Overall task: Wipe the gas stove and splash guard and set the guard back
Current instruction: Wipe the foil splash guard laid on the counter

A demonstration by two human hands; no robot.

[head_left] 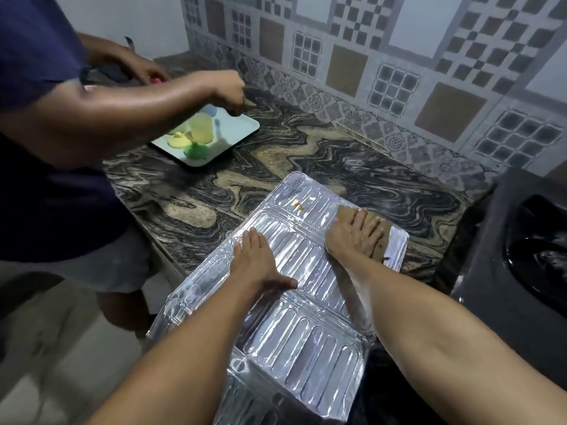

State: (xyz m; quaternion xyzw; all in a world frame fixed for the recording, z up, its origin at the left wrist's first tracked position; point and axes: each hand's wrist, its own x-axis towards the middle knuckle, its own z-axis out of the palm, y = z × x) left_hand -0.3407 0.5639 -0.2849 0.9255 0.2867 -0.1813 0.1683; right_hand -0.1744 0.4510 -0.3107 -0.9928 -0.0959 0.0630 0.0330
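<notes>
The silver foil splash guard (pixel 294 305) lies flat, partly on the marbled counter and partly jutting over its front edge toward me. My left hand (pixel 257 265) rests flat on its left side with fingers spread, holding it down. My right hand (pixel 356 237) presses a brown cloth (pixel 382 240) onto the guard's far right corner. Small orange spots (pixel 298 205) sit on the guard's far panel. The black gas stove (pixel 521 259) stands at the right edge of the view.
Another person in a dark blue shirt (pixel 46 124) stands at the left, reaching over a pale tray (pixel 242 130) with yellow and green items. The marbled counter (pixel 306 151) runs back to a patterned tile wall (pixel 399 72).
</notes>
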